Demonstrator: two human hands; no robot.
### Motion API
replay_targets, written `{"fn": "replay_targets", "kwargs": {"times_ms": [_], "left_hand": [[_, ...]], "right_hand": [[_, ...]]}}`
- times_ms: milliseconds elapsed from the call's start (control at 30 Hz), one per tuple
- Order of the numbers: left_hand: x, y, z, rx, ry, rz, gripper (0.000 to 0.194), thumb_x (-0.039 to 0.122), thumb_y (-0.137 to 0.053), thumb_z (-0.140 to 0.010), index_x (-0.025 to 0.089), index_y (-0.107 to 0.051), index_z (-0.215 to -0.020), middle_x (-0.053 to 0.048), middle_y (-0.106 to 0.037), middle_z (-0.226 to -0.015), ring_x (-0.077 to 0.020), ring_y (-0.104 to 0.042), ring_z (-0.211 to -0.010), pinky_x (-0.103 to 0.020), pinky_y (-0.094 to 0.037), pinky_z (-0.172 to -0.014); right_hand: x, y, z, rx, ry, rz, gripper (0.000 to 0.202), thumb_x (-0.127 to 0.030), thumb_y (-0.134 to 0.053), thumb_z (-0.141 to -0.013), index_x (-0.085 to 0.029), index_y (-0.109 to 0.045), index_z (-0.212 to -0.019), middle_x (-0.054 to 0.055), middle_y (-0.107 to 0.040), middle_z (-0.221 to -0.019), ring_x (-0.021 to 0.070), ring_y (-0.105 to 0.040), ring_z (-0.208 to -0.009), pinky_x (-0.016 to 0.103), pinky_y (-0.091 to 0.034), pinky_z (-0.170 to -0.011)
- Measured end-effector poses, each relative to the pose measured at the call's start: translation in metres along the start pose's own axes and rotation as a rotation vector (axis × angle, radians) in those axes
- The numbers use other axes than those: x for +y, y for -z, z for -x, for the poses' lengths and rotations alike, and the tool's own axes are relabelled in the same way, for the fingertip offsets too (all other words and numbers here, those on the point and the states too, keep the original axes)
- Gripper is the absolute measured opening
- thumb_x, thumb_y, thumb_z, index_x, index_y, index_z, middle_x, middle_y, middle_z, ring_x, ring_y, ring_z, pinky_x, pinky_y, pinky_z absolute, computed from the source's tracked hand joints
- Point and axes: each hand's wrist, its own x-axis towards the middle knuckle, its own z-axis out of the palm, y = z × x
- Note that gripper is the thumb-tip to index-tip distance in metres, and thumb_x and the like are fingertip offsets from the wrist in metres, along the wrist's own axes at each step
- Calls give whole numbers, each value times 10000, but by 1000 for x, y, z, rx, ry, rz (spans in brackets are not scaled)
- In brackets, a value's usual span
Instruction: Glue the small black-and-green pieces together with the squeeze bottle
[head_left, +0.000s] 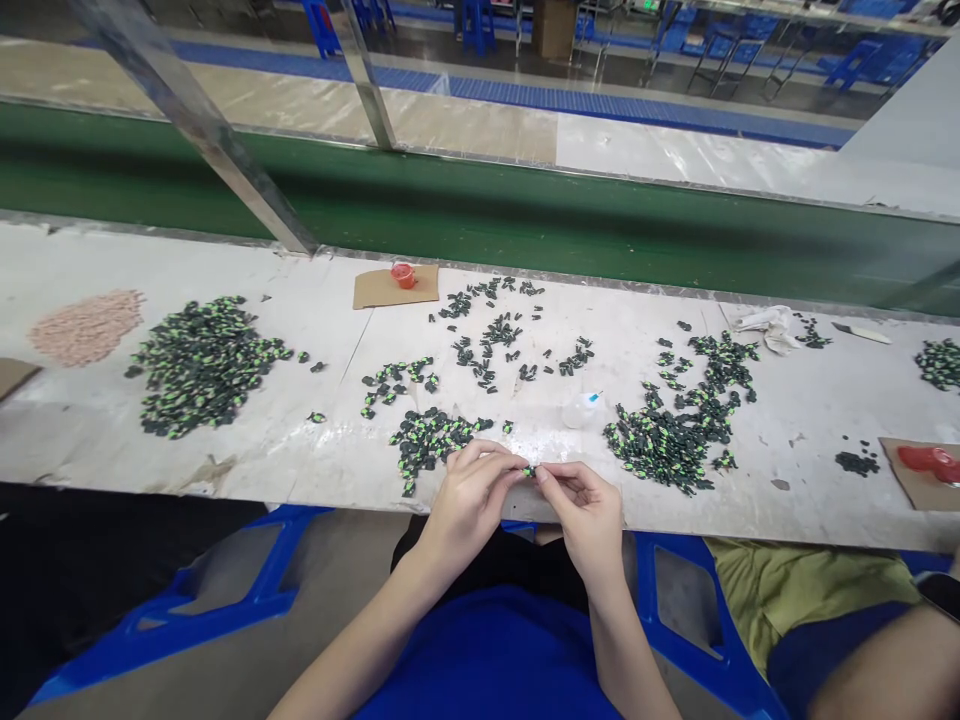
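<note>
A small black and green piece [529, 471] is pinched between the fingertips of both hands, just above the table's near edge. My left hand [476, 485] has its thumb and fingers pressed together on the piece from the left. From the right, my right hand [583, 505] grips it with thumb and forefinger, the other fingers curled. A pile of similar black and green pieces [431, 440] lies beside my left hand. Beyond my right hand is a larger pile [667, 445] of them. Loose dark parts [502, 330] are scattered farther back in the middle.
A red cup [403, 275] stands on cardboard [375, 291] at the back. At the left are a big black-green pile [199, 370] and a pink pile [86, 328]. A white cloth [776, 325] and red containers [926, 461] lie to the right. Another person's arm [900, 665] shows lower right.
</note>
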Motion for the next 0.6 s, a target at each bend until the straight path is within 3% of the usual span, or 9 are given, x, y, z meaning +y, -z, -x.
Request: {"fn": "replay_targets", "kwargs": {"times_ms": [167,300,600], "left_hand": [[7,5,-1,-11,75,103,151,182,-535,-894,206,-685,-885,-46,-688,-835,-189,-644,-846,-321,-502,-767],[13,8,-2,-13,162,234,116,189,-582,-859,202,-697,-873,-48,-677,-844,-175,-652,-833,-297,-540,-765],[21,8,-2,13,242,308,86,209,-637,-803,211,-716,-835,-50,-692,-830,-183,-658,-818,-312,-544,-767]], "right_hand": [[3,-1,3,9,188,28,67,-271,-720,-746,-208,-723,-722,34,-731,-725,193,-700,-716,314,-583,-679],[6,-2,4,51,375,91,73,-218,-692,-770,-208,-714,-702,48,-721,-720,187,-681,-685,324,-573,-643],[5,3,4,51,591,230,92,-157,-652,-782,-220,-702,-737,51,-722,-715,185,-673,-636,324,-564,-574]]}}
